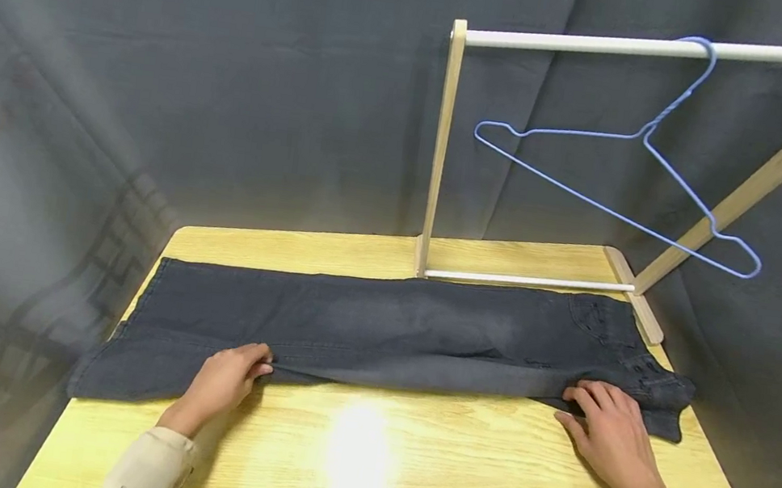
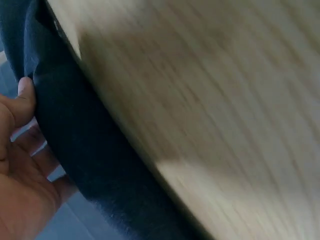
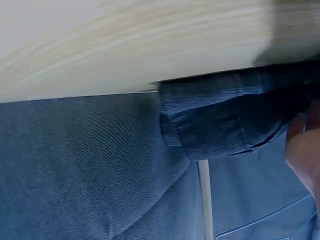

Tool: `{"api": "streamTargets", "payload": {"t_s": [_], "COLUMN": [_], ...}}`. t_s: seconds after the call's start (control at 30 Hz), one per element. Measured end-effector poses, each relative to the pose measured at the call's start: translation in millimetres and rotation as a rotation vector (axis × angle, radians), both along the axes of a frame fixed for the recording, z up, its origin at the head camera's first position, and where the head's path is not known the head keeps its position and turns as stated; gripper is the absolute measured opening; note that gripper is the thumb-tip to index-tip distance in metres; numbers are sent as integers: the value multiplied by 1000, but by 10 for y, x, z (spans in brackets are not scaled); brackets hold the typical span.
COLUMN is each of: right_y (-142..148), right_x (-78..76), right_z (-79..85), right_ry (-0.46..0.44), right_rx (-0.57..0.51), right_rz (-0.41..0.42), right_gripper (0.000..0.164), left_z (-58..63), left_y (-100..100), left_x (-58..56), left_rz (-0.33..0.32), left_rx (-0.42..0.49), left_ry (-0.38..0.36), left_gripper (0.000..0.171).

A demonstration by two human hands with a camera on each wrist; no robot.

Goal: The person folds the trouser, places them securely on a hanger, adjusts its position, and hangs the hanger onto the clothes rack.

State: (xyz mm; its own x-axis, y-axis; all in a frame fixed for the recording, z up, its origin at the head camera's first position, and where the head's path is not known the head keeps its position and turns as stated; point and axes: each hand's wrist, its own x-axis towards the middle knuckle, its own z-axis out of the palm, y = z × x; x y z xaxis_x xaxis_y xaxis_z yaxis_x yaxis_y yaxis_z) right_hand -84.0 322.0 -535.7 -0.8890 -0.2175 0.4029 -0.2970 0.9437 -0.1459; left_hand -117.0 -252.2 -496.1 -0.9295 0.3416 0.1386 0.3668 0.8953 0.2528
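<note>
Dark jeans [image 1: 382,316] lie lengthwise across the wooden table, waistband to the right and leg hems to the left. In the head view my left hand [image 1: 225,378] pinches their near edge toward the hem end. The left wrist view shows its thumb on one side of the dark cloth [image 2: 85,125] and the other fingers behind it. Near the waistband, my right hand [image 1: 608,433] grips the same edge with curled fingers. Between the hands that edge is lifted and partly folded back. In the right wrist view, only part of the right hand [image 3: 305,150] shows beside the waistband [image 3: 210,125].
Behind the jeans at the right stands a rack with a white top rail [image 1: 584,45] and wooden posts [image 1: 441,152]. A blue wire hanger [image 1: 573,193] hangs from the rail. Grey cloth [image 1: 269,99] surrounds the wooden table [image 1: 450,479].
</note>
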Motion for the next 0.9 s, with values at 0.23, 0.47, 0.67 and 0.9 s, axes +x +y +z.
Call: {"api": "streamTargets", "payload": {"t_s": [0.23, 0.47, 0.67, 0.9], "right_y": [10, 26, 3, -73], "right_x": [-26, -55, -22, -78], "right_z": [-38, 58, 124, 207], "right_ry": [59, 277, 410, 671], "right_rx": [34, -99, -268, -516], "right_rz": [13, -16, -149, -214], "right_gripper": [7, 50, 11, 12], "left_z": [-68, -84, -84, -65], "left_y": [-29, -12, 109, 368], "left_x": [-48, 7, 11, 112], "left_rz": [53, 77, 65, -260], "left_rx": [-10, -23, -29, 54], "left_ry": [-84, -34, 138, 305], "left_gripper": [10, 11, 12, 18]}}
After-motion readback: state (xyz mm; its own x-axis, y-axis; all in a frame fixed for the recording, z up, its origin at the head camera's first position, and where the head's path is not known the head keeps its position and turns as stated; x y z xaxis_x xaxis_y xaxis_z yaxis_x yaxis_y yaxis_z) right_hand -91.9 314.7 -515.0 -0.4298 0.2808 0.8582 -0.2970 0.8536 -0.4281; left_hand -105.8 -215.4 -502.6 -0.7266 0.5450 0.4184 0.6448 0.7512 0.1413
